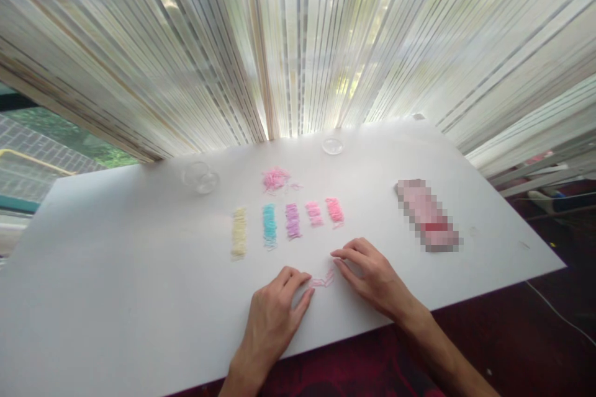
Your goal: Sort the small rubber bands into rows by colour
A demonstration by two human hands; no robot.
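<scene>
A thin pale pink chain of small links lies on the white table between my hands. My left hand pinches its left end between thumb and forefinger. The closed thumb and fingertips of my right hand are at the other end, higher up and to the right. Beyond my hands, small thin pieces lie sorted by colour in a row: yellow pieces, blue pieces, purple pieces, pink pieces and brighter pink pieces. Behind them is a loose pink heap.
Two clear round dishes stand close together at the back left, with another clear dish near the back edge. A pixelated pink object rests to the right. String curtains hang along the far edge of the white table.
</scene>
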